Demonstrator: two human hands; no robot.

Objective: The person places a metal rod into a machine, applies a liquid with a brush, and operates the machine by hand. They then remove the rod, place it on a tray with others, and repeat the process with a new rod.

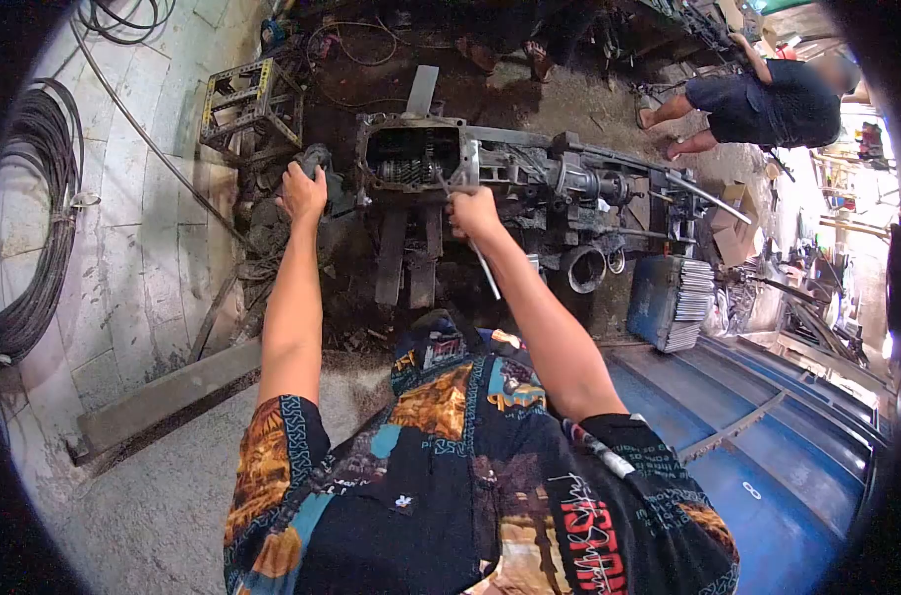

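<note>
An open metal housing [366, 188] with gears [406, 171] inside lies in front of me, joined at its right to a long shaft assembly [594, 186]. My right hand [473, 213] is closed round a thin metal tool [489, 273] at the housing's lower right corner; the tool's lower end sticks out below the hand. Left of the housing, my left hand [303, 190] has its fingers bent beside a dark, rounded part [317, 157]. Whether it grips that part is unclear. Flat metal bars [391, 256] jut out below the housing.
A yellowish metal frame stand [252, 104] is at the upper left. Coiled cable [49, 218] hangs on the left wall. Another person [768, 104] is at the upper right. A blue box [659, 297] and blue panels [758, 436] lie at the right, a long beam [173, 392] at the lower left.
</note>
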